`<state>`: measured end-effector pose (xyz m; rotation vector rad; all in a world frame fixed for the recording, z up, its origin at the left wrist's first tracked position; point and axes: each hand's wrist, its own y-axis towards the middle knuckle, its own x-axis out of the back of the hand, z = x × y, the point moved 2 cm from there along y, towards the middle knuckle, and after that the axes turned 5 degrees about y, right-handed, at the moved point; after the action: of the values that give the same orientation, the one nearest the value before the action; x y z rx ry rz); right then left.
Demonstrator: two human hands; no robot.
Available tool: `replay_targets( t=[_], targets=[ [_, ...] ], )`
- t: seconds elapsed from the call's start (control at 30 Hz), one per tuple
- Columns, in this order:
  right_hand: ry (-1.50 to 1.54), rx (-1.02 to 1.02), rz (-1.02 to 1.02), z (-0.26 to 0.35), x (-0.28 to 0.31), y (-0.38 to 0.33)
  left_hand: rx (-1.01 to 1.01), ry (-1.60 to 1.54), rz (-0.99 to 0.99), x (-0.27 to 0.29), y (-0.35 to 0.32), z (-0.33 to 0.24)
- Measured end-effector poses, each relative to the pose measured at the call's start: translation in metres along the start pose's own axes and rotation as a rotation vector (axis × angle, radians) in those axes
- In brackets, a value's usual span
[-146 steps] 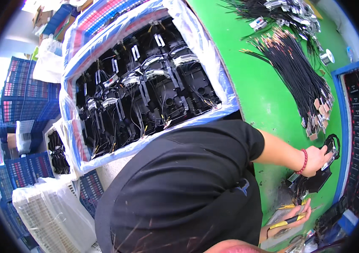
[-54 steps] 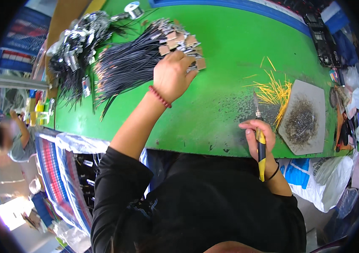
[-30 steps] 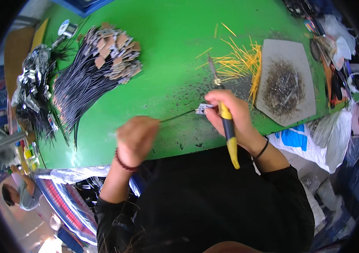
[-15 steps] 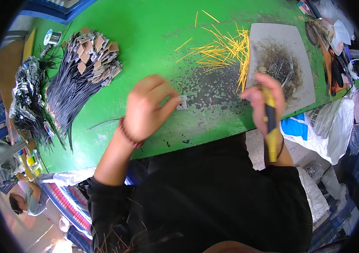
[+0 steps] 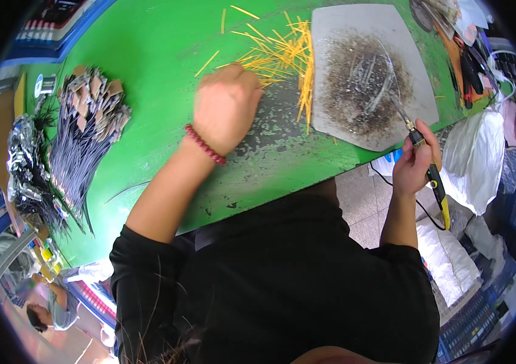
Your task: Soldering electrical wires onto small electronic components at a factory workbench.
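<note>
My right hand [image 5: 412, 167] grips a yellow-and-black soldering iron [image 5: 435, 182]. The iron's metal tip is over the dark, scorched patch of a grey sheet [image 5: 415, 103], where pale streaks or strands lie; contact cannot be made out. My left hand [image 5: 227, 106], a red bead bracelet at its wrist, is curled closed and slightly blurred over the worn part of the green table [image 5: 167, 121]. Its fingertips are hidden, so whatever they hold does not show. Beyond it lie many thin yellow sticks [image 5: 285, 51]. A thin grey wire [image 5: 127, 191] runs toward my left forearm.
At the left lie a bundle of black wires [image 5: 76, 151] with brownish square ends, a second silvery bundle [image 5: 24, 155] and a wire spool [image 5: 45, 85]. Hand tools [image 5: 469, 76] lie at the right edge. White bags [image 5: 473, 161] stand beyond it. Another person [image 5: 60, 306] is at lower left.
The view has shifted right. My right hand has turned the iron's tip onto the scorched patch. My left hand has moved farther over the table and curled; the small plate near it is now hidden.
</note>
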<state>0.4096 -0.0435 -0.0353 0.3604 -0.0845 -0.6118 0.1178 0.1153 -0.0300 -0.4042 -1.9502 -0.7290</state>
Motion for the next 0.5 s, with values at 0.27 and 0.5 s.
replay_targets(
  t=[0.27, 0.5],
  targets=[
    [0.056, -0.074, 0.0, -0.004, 0.014, 0.003, -0.036, 0.072, 0.021, -0.001, -0.002, 0.001],
    [-0.046, -0.09, 0.106, -0.01, 0.02, -0.01, 0.018, -0.073, -0.06, 0.032, -0.009, 0.001]
  ],
)
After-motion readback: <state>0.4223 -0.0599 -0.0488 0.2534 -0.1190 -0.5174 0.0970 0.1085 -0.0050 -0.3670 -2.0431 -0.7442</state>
